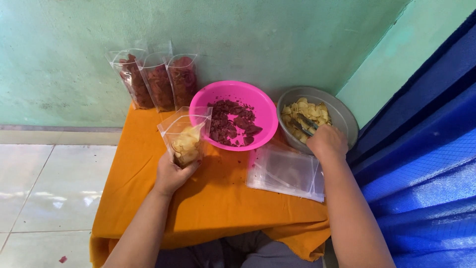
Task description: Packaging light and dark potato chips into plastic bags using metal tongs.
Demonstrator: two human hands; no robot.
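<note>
My left hand (172, 173) grips a clear plastic pouch (185, 133) partly filled with pale yellow chips, held upright over the orange cloth. My right hand (327, 142) holds metal tongs (306, 122) that reach into a grey metal bowl (344, 115) of yellow chips (305, 113). A pink bowl (265, 110) with dark red chips (233, 122) sits between the two hands, touching the pouch's right side.
Three filled clear pouches of red chips (158, 82) lean against the green wall at the back left. A stack of empty clear bags (286, 172) lies on the orange-covered table (218, 198). Blue fabric (426, 168) hangs on the right; white floor tiles (44, 188) lie to the left.
</note>
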